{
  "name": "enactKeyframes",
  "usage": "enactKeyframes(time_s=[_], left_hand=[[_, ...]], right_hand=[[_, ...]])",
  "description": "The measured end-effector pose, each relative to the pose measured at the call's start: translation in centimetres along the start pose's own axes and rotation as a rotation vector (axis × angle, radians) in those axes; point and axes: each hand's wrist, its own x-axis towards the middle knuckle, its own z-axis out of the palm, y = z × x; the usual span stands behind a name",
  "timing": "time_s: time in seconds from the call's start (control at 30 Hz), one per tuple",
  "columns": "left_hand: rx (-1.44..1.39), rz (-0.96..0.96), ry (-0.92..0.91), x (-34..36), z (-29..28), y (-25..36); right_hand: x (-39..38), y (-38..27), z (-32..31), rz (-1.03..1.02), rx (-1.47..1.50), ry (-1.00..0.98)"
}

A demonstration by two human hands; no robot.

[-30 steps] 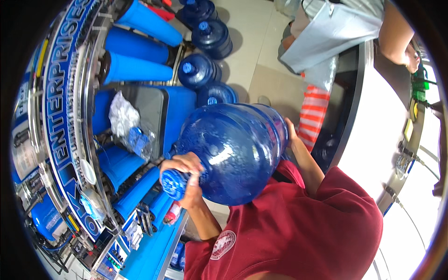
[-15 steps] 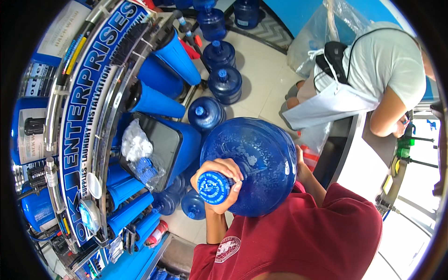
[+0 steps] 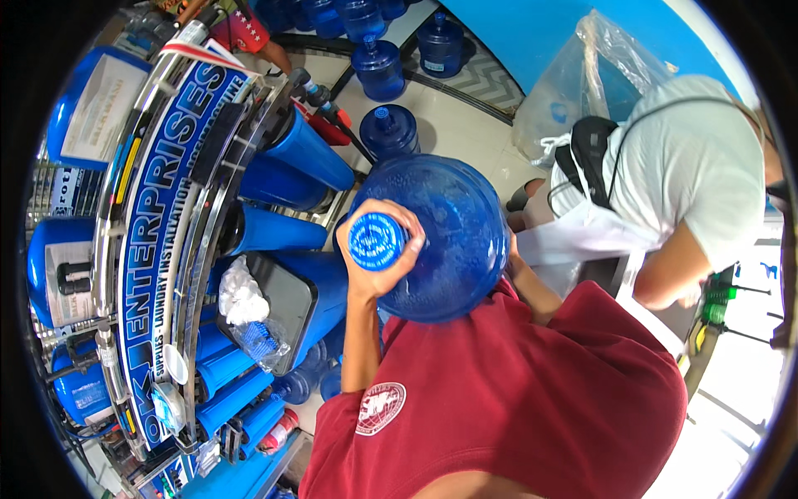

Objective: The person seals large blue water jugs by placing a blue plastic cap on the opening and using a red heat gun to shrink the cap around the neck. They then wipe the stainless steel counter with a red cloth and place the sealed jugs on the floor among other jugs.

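- A big blue water jug is held out in front of the dark red shirt, with its blue cap turned up toward the camera.
- One second ago, the jug was tipped on its side, with its cap pointing low and left. It has since been swung more upright, and it is seen higher in the view than half a second ago.
- One of the smaller-looking blue bottles on the floor is now covered by the jug.
- The jug's neck is set inside the left hand, just under the cap. The neck is wrapped tightly by curled fingers and thumb, and the cap is left poking out on top.
- The far side of the jug is touched by the right hand. That hand is partly hidden, so how its fingers are set cannot be told.
- The left forearm is raised almost straight up the view. The right forearm is slanted up and left from the sleeve.
- The bottom of the jug is hidden, so what is under it cannot be told.
- Just past the jug, a capped blue bottle is seen standing on the floor.
- To the left, a black-lidded blue bin is topped with a white plastic bag.
- To the right, a counter is leaned over by a person in a pale shirt.
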Motion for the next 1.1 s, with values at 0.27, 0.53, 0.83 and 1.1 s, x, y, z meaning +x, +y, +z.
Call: enactKeyframes(time_s=[0.27, 0.53, 0.83, 1.1], left_hand=[[0.073, -0.023, 0.052, 15.4, 2.4, -5.7], [0.114, 0.028, -0.057, 26.7, 3.5, -10.4], [0.104, -0.100, 0.099, 42.0, -4.2, -21.8], [0.064, -0.161, 0.186, 52.8, -9.2, -30.7]], right_hand=[[10.7, -12.9, 1.3, -0.018, 0.018, -0.055], [19.8, -22.5, 5.6, 0.015, -0.019, -0.027], [29.5, -33.5, 12.5, -0.009, -0.014, 0.142], [41.3, -40.5, 19.4, 0.070, -0.178, 0.265]])
